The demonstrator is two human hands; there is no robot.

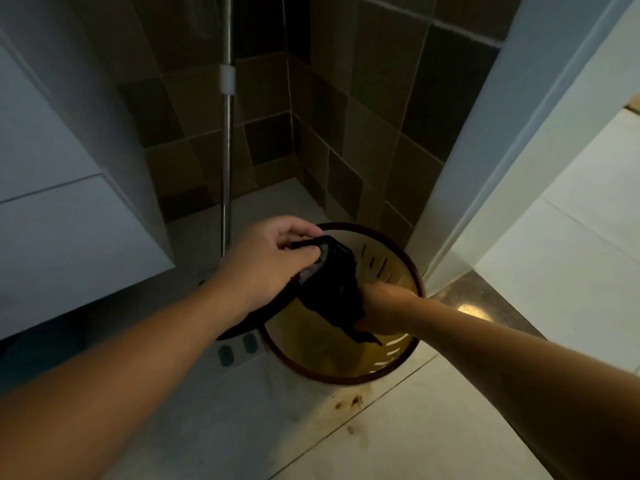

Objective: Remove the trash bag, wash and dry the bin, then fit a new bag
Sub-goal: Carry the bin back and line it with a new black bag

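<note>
The round slotted bin [346, 362] stood on the floor just beside the doorframe [485, 188]. Above its rim, the left hand [273, 261] pinched the black bag [332, 282]. The right hand [379, 310] reached inside the bin, its fingers hidden behind the bag.

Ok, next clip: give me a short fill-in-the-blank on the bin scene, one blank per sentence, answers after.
1. The left hand grips a bag whose colour is ____.
2. The right hand reaches ____ the bin.
3. The bin's wall is pierced with ____.
4. Behind the left hand stands a metal ____.

Answers: black; inside; slots; pole
</note>
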